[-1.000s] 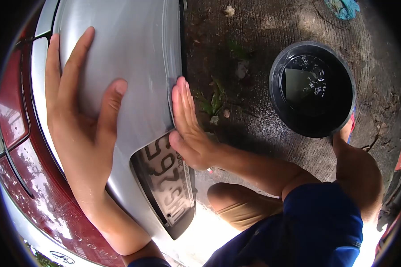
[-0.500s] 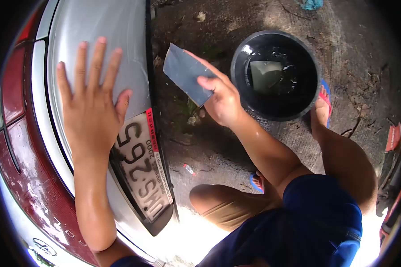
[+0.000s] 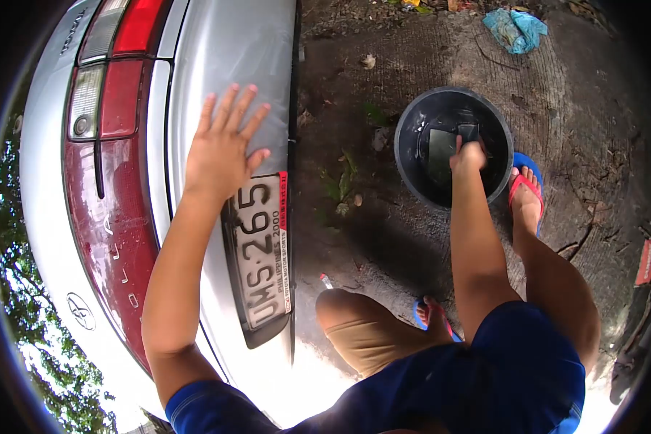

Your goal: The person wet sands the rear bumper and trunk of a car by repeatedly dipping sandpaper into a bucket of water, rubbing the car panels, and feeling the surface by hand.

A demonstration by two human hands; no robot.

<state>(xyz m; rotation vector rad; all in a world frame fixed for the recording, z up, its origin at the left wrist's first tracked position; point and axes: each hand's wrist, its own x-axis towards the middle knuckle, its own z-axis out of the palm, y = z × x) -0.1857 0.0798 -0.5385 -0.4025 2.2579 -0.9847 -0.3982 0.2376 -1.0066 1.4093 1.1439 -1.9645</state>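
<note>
My left hand (image 3: 224,148) lies flat with spread fingers on the silver car panel (image 3: 231,50), just above the number plate (image 3: 259,253). Over on the right, my right hand (image 3: 470,155) is inside the black basin (image 3: 403,148), its fingers closed on a dark sheet (image 3: 469,132). Beside that hand, a greyish-green square piece (image 3: 441,154) shows in the basin's water. My right fingers are partly blurred and hidden by the back of the hand.
Red and clear tail lights (image 3: 119,98) line the car's rear. A crumpled blue cloth (image 3: 516,30) lies on the concrete (image 3: 557,87). My slippered foot (image 3: 526,199) is beside the basin, and a small tube (image 3: 326,281) lies near my knee.
My right hand has gone from the car's edge into the basin, taking the dark sheet with it. My left hand stays on the panel. The view has shifted, showing more of the tail lights.
</note>
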